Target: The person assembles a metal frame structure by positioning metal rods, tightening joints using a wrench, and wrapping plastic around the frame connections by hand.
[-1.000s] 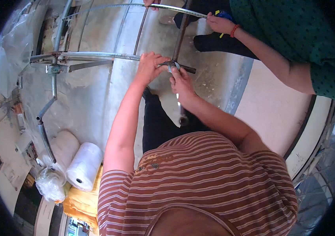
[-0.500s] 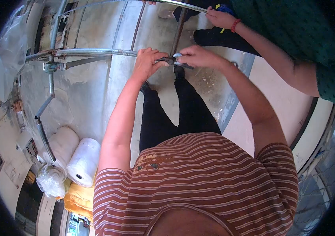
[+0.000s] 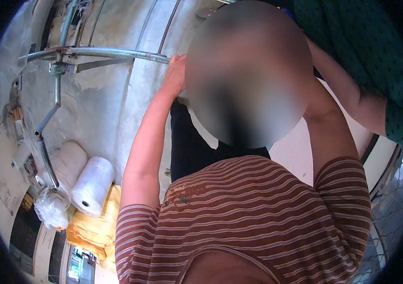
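Note:
My left hand [image 3: 175, 75] is at the right end of the visible curved metal tube [image 3: 116, 52], its knuckles bent over it. The fingertips disappear under a large round blurred patch [image 3: 249, 75]. My right forearm [image 3: 328, 120] reaches up into the same patch, which hides the right hand and whatever it touches. The tube belongs to a metal frame with thin crossing rods [image 3: 168, 26] and a cranked handle [image 3: 47, 127] hanging on the left.
White plastic film rolls [image 3: 92, 187] stand at lower left, beside a yellow-orange bundle [image 3: 95, 227] and a crumpled clear bag [image 3: 51, 208]. Another person's forearm [image 3: 341, 87] and green sleeve [image 3: 398, 128] come in from the upper right. Wire mesh [image 3: 395, 213] lies at the right edge.
The view has shifted slightly. A blurred patch now covers my right hand, the dark metal piece and the other person's hand. My left hand stays near the tube's end.

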`<state>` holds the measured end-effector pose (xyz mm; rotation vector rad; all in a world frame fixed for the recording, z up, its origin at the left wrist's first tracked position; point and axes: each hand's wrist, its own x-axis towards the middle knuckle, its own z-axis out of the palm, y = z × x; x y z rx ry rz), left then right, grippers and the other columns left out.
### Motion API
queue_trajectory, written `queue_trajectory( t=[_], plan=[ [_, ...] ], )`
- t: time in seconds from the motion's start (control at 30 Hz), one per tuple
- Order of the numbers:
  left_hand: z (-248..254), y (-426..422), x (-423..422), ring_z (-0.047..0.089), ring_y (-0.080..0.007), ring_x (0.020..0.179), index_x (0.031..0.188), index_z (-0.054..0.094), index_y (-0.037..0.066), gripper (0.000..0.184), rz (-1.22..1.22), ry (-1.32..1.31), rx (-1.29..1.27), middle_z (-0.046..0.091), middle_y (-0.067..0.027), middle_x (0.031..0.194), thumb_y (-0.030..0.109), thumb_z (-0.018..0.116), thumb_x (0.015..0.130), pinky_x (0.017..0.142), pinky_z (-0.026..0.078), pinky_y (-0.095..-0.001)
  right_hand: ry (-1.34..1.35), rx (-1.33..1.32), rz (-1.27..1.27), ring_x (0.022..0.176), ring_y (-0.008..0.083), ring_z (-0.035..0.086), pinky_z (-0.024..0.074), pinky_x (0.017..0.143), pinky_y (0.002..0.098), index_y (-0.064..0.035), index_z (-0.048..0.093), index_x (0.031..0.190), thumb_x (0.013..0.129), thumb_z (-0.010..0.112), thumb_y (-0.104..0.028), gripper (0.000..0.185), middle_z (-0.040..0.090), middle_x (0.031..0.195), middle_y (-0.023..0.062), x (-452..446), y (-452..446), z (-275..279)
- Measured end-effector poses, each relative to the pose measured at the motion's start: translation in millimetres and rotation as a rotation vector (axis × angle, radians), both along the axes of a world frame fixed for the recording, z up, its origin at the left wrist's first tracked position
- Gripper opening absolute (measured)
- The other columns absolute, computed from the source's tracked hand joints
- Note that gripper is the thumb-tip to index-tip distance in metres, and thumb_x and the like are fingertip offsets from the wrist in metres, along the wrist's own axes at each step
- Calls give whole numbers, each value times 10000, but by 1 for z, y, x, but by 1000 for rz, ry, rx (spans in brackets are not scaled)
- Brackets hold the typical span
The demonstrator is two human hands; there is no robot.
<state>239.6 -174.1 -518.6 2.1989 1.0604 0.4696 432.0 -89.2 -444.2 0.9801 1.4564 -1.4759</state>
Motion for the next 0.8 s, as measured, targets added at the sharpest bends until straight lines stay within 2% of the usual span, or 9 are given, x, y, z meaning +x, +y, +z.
queue_trajectory(
  t=[0.2, 0.3, 0.4, 0.53, 0.63, 0.73, 0.8],
  plan=[
    [-2, 1, -7, 536, -220, 870, 1079, 693, 195, 375, -26, 34, -10, 646, 6, 911, 400, 656, 767, 804, 354, -374, 89, 38, -39, 413, 77, 335, 231, 386, 273, -125, 679, 895, 860, 603, -358, 247, 411, 532, -46, -1, -6, -2],
    [-1, 1, -8, 534, -220, 867, 1075, 692, 192, 379, -34, 24, -20, 648, 7, 913, 406, 659, 764, 803, 353, -373, 148, -85, -68, 470, 66, 374, 280, 421, 265, -107, 672, 884, 881, 587, -332, 240, 440, 561, -45, 2, -4, -8],
    [-2, -1, -10, 533, -217, 860, 1069, 692, 191, 372, -32, 4, 6, 643, 6, 896, 411, 659, 770, 800, 351, -369, 481, 172, -131, 552, 50, 407, 328, 477, 247, -92, 659, 904, 916, 566, -327, 253, 491, 635, -51, 19, -26, -29],
    [0, 0, -10, 530, -211, 852, 1068, 692, 192, 359, -34, -20, 26, 638, 6, 880, 410, 651, 786, 797, 348, -364, 413, 202, -678, 602, 41, 412, 351, 530, 221, -94, 622, 1005, 958, 539, -346, 270, 511, 729, -75, 26, -86, -33],
    [-1, -4, -9, 531, -211, 849, 1069, 692, 194, 352, -11, -26, 31, 636, 6, 875, 406, 649, 790, 794, 348, -361, 247, 195, -1203, 582, 86, 418, 342, 513, 268, -94, 631, 913, 943, 571, -354, 269, 485, 704, -51, 8, -130, -18],
    [-2, -7, -11, 536, -213, 841, 1063, 694, 198, 341, -8, -27, 52, 638, 8, 863, 396, 654, 788, 787, 349, -362, 449, 297, -1499, 592, 88, 438, 357, 531, 266, -79, 631, 924, 940, 578, -348, 275, 504, 714, -48, -6, -156, -37],
    [5, -4, -9, 543, -215, 833, 1052, 698, 197, 334, -12, -20, 61, 640, 8, 851, 392, 661, 784, 778, 353, -365, 349, 447, -1545, 612, 91, 457, 367, 548, 265, -65, 632, 934, 940, 578, -336, 277, 518, 728, -46, -22, -165, -40]
  ],
)
